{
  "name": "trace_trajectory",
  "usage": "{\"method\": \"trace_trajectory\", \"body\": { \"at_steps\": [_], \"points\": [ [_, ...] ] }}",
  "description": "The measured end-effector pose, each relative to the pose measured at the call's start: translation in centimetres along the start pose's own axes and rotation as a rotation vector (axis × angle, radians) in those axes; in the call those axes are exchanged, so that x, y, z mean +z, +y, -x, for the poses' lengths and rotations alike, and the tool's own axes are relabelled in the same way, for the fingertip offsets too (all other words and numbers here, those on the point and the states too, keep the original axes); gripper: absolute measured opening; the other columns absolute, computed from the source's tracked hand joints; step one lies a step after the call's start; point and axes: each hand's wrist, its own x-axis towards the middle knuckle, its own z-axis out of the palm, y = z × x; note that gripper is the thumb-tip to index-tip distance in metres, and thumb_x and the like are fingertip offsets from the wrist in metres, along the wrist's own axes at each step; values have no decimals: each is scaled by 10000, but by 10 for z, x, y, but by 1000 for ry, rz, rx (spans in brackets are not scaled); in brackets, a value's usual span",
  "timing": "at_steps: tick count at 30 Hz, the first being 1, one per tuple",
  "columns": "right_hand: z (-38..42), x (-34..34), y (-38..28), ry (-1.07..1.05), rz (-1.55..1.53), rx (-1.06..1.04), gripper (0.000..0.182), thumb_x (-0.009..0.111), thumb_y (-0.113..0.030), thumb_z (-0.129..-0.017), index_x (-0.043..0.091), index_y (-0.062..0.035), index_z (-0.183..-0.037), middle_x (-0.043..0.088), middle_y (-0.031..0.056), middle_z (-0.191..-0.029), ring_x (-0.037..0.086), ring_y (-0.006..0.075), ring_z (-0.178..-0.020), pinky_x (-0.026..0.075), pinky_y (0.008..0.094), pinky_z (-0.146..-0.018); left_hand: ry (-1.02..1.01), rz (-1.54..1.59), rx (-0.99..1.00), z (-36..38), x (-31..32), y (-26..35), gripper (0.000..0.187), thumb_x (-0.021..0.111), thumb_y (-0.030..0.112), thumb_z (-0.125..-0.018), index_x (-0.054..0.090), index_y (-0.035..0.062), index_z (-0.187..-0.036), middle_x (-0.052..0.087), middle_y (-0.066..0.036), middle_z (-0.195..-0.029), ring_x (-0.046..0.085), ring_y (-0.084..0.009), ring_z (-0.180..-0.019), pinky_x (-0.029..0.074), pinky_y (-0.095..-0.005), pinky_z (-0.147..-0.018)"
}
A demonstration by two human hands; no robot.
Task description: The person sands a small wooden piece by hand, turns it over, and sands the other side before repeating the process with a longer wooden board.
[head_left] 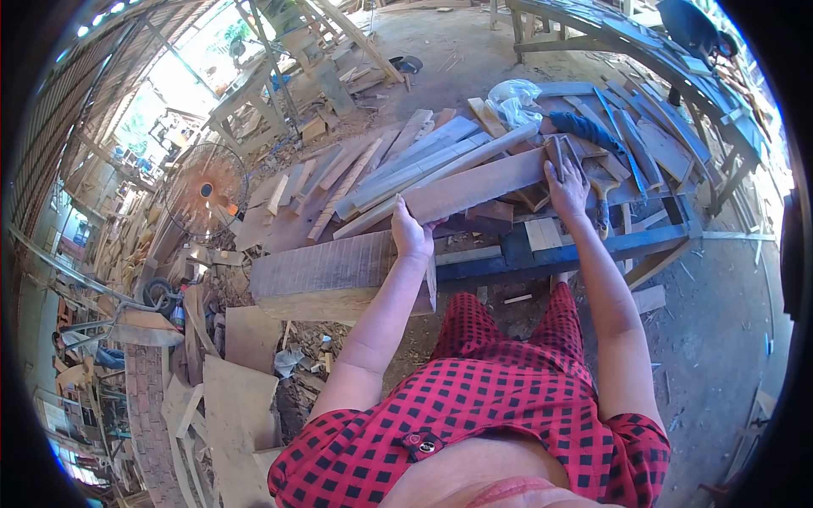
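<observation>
A flat brown wooden board (474, 185) lies slantwise in front of me, over the pile of planks. My left hand (412, 234) grips its left end, thumb up along the edge and fingers underneath. At the board's right end, my right hand (568, 188) is closed around a small, narrow wooden piece (555, 154) standing against the board; its exact kind is hard to make out. Just right of that hand, a brush-like tool with a pale handle (603, 212) hangs at the bench edge. A thick wooden beam (326, 269) lies below my left hand.
Many loose planks (415, 169) cover the low bench with a blue-black frame (550, 250). A clear plastic bag (514, 102) and a dark blue cloth bundle (584, 129) lie behind. A caged fan (206, 190) stands left; another long bench (610, 34) is at upper right.
</observation>
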Motion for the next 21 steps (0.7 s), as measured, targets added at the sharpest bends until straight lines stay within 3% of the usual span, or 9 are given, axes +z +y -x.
{"method": "trace_trajectory", "body": {
  "at_steps": [2,5,6,9,11,14,17,18,21],
  "points": [
    [12,1,-18,-20,85,45,568,375,-540,-906,449,-177,-1337,426,107,-1381,330,274,-1316,137,556,-1061,0,3,8,0,0,-1,470,325,443,-946,437,62,-1198,565,-126,-1093,610,-301,-900,528,-434,-611],
    [63,-9,-74,-49,13,-268,588,446,-438,-901,285,-244,-1431,447,128,-1336,390,306,-1254,158,578,-1041,-3,-2,-2,0,1,1,475,317,442,-950,443,58,-1198,568,-122,-1093,610,-294,-910,527,-433,-638],
    [81,-13,-95,-121,-61,-332,535,493,-403,-895,432,-119,-1344,437,172,-1348,361,306,-1282,143,520,-1060,-4,-10,-15,1,1,1,474,310,439,-954,451,56,-1196,569,-119,-1094,609,-288,-921,526,-433,-666],
    [120,-19,-136,-304,-199,-612,547,523,-375,-880,414,-142,-1363,431,164,-1352,337,313,-1304,133,527,-1066,-47,107,-27,3,2,2,442,302,416,-973,504,53,-1125,607,-102,-1023,623,-231,-871,531,-384,-670],
    [129,-11,-142,-302,-275,-764,570,470,-412,-896,332,-205,-1409,425,137,-1359,360,311,-1286,125,610,-1052,27,169,-54,-8,-13,-7,430,301,403,-978,517,60,-1123,614,-85,-1040,622,-203,-897,526,-363,-729],
    [118,-19,-135,-338,-185,-781,548,509,-393,-886,409,-137,-1360,399,130,-1393,320,299,-1319,86,556,-1081,12,186,-24,-11,-14,-10,439,298,405,-976,523,54,-1115,622,-98,-1002,622,-215,-864,527,-366,-709],
    [88,-21,-109,-267,-96,-582,557,507,-402,-889,412,-120,-1359,395,134,-1399,335,287,-1312,81,547,-1086,-122,-22,6,-2,-8,-1,480,269,423,-972,489,31,-1140,595,-140,-1036,615,-277,-900,526,-409,-704],
    [74,-21,-96,-245,-83,-497,557,497,-412,-894,415,-115,-1358,401,136,-1396,329,282,-1317,89,538,-1085,-64,0,12,-2,-6,-3,475,280,424,-966,475,31,-1149,590,-136,-1043,622,-293,-841,530,-417,-598],
    [21,-2,-38,-188,27,-249,601,406,-523,-905,377,-166,-1388,401,111,-1401,318,282,-1324,93,565,-1075,-9,2,14,1,1,-1,472,296,432,-957,459,41,-1164,584,-132,-1051,621,-291,-843,531,-418,-601]
  ]
}}
